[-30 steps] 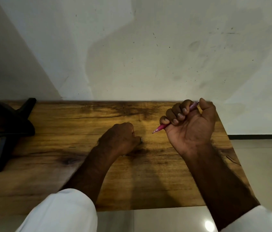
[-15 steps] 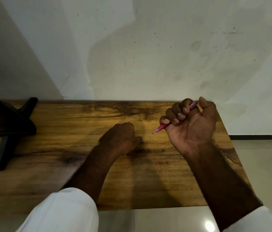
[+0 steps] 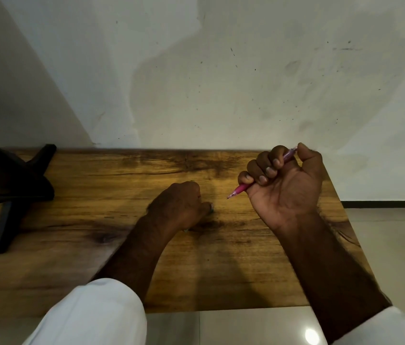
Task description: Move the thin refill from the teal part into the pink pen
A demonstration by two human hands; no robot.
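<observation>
My right hand (image 3: pixel 283 188) is raised over the right part of the wooden table (image 3: pixel 96 195), palm toward me. Its fingers are curled round the pink pen (image 3: pixel 242 188). The pen's tip points down and left, and its clear rear end sticks out by the thumb. My left hand (image 3: pixel 179 205) rests on the table in the middle as a closed fist, a short way left of the pen tip. Small slivers of a teal part (image 3: pixel 211 207) show at its thumb and under its heel. The rest of that part is hidden, and no thin refill is visible.
A black stand (image 3: pixel 12 192) with angled legs sits at the table's left end. A pale wall rises right behind the table's far edge. The table's right edge and near edge drop to a glossy tiled floor (image 3: pixel 383 245). White sleeves cover both forearms near me.
</observation>
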